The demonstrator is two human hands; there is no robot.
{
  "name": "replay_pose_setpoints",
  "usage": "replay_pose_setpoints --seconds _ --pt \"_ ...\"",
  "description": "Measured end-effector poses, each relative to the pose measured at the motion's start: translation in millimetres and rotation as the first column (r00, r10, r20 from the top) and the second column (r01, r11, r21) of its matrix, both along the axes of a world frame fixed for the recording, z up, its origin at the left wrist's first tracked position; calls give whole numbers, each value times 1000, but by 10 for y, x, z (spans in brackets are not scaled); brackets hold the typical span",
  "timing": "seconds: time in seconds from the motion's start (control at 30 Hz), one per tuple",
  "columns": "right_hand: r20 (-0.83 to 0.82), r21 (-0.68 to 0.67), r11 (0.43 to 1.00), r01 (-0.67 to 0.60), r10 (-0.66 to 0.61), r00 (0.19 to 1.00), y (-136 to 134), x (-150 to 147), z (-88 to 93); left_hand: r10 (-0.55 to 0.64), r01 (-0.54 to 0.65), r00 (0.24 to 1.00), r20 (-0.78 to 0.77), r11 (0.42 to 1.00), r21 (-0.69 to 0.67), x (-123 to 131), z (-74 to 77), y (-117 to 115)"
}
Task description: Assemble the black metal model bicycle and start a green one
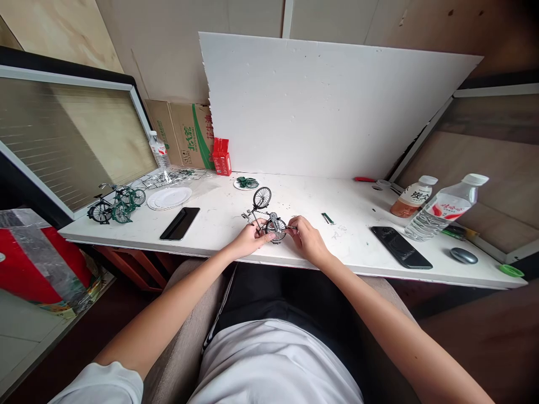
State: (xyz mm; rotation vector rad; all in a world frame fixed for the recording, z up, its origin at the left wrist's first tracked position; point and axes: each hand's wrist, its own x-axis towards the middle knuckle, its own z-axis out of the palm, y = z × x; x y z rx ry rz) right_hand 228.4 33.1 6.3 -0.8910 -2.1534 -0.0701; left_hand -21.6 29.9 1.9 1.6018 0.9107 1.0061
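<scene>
A small black model bicycle (274, 219) is held tilted above the front of the white table, one wheel up and away from me. My left hand (250, 240) is closed on its frame beside the nearer wheel, the thumb close to the spokes. On the other side, my right hand (306, 238) pinches a thin part at the bicycle's right end; whether that piece is joined to the bicycle is too small to tell. Short green strips (327, 218) lie to the right of my right hand.
Assembled model bicycles (115, 203) stand at the left, near white paper plates (169, 197) and a black phone (180, 223). Green parts lie on a small plate (238, 186) behind. On the right are another phone (401, 247), two bottles (448, 206) and a mouse (464, 256).
</scene>
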Motion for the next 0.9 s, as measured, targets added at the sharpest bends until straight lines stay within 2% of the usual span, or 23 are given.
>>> replay_pose_setpoints --seconds 0.27,0.43,0.5,0.6,0.67,0.77,0.9 --pt "-15 -32 999 -1 0 1000 -17 13 -2 -43 44 999 -2 999 18 -13 31 -15" --pt "-199 -146 989 -11 -18 980 -24 38 39 -34 39 997 -72 997 66 -71 144 -66" --pt "-293 -163 986 -17 -32 956 -25 41 59 -70 78 992 -104 994 78 -95 184 -94" --pt "-395 -145 988 44 -98 913 -35 35 86 -160 171 975 -153 983 61 -103 208 -133" --pt "-406 -122 990 70 -114 907 -39 32 89 -184 204 964 -192 975 88 -92 206 -156" --pt "-367 -111 993 44 -82 927 -20 38 56 -189 230 952 -240 961 154 -73 196 -175" --pt "-380 -95 996 0 -36 924 22 59 -9 -192 237 945 -265 960 148 -77 181 -163"
